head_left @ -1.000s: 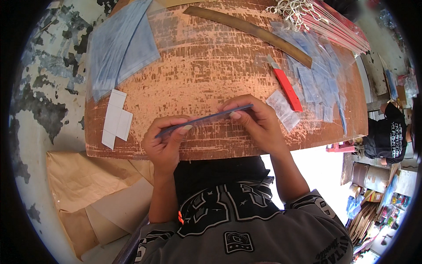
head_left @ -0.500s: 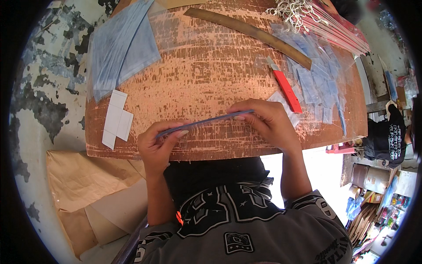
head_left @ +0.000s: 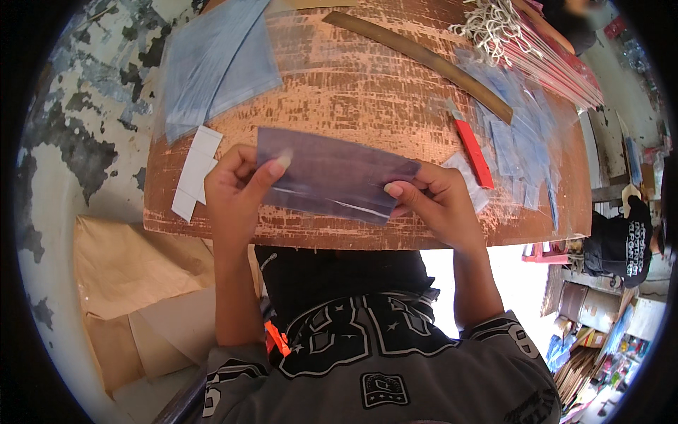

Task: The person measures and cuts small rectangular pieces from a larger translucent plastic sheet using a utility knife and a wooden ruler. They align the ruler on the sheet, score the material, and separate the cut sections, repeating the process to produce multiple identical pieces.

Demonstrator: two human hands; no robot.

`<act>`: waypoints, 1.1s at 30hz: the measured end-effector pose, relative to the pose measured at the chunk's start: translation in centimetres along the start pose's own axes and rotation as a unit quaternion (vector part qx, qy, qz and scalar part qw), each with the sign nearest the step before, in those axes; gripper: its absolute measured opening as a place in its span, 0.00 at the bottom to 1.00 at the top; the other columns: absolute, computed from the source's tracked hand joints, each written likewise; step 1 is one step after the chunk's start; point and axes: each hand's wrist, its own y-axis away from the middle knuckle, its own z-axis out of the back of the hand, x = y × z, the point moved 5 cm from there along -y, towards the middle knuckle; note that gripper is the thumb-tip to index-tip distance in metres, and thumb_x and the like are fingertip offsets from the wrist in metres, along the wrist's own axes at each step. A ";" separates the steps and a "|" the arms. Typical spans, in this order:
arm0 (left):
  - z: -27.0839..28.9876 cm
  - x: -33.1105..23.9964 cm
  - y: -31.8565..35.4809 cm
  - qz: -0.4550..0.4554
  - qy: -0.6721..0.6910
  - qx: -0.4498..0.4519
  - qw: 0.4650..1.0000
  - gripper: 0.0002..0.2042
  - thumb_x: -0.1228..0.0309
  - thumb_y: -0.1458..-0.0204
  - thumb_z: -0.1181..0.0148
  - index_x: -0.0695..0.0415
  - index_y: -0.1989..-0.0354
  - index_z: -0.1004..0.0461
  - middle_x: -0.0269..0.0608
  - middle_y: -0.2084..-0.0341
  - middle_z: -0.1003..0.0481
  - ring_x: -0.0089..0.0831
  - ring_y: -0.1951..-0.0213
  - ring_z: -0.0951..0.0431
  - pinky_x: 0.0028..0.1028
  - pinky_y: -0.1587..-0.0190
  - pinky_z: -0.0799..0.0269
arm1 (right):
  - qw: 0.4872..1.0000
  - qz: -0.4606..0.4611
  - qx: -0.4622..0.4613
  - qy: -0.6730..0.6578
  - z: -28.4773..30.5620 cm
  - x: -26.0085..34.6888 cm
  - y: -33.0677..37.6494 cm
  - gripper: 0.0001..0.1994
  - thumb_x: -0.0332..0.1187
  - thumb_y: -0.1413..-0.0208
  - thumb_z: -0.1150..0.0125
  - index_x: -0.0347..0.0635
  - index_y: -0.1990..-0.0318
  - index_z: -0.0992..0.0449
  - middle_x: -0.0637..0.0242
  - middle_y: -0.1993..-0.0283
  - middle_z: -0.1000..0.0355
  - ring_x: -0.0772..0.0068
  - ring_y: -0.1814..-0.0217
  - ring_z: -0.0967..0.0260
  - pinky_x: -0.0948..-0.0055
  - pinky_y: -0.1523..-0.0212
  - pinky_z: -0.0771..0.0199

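Note:
I hold a flat bluish-purple translucent plastic sheet (head_left: pixel 332 174) by its two ends, tilted up so its face shows, just above the near edge of a worn brown wooden table (head_left: pixel 367 92). My left hand (head_left: pixel 236 187) pinches the left end with the thumb on top. My right hand (head_left: pixel 434 201) pinches the right end. A red-handled cutter (head_left: pixel 472 150) lies on the table just right of my right hand.
A stack of clear bluish sheets (head_left: pixel 212 63) lies at the far left, white paper slips (head_left: pixel 192 173) at the left edge. A long brown strip (head_left: pixel 424 60) crosses the far side. More plastic sheets (head_left: pixel 519 134) and stringed sticks (head_left: pixel 522 35) lie right. Brown cardboard (head_left: pixel 134 283) is on the floor.
The sheet was held edge-on as a thin strip; both hands have turned it up so its broad face now shows.

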 end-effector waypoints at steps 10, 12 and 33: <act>-4.0 1.2 1.3 0.057 0.393 -0.046 0.916 0.18 0.63 0.27 0.40 0.64 0.38 0.25 0.43 0.44 0.18 0.31 0.46 0.15 0.33 0.42 0.17 | 0.974 -0.062 -0.064 -0.208 -3.7 -2.6 0.0 0.17 0.37 0.26 0.35 0.30 0.43 0.20 0.58 0.55 0.16 0.71 0.59 0.15 0.73 0.58 0.09; -6.0 1.9 2.3 0.077 0.410 -0.044 0.908 0.17 0.65 0.27 0.39 0.64 0.38 0.24 0.42 0.44 0.18 0.31 0.45 0.16 0.34 0.42 0.17 | 0.971 -0.057 -0.072 -0.223 -4.4 -2.5 0.0 0.18 0.38 0.26 0.35 0.30 0.41 0.21 0.57 0.54 0.16 0.71 0.58 0.15 0.73 0.57 0.08; -7.7 2.2 2.0 0.067 0.337 -0.106 0.933 0.14 0.69 0.30 0.35 0.65 0.42 0.23 0.40 0.50 0.17 0.24 0.53 0.16 0.28 0.48 0.18 | 0.959 -0.045 -0.120 -0.251 -7.1 -2.8 0.5 0.12 0.35 0.26 0.36 0.33 0.47 0.20 0.60 0.57 0.17 0.70 0.57 0.15 0.67 0.55 0.07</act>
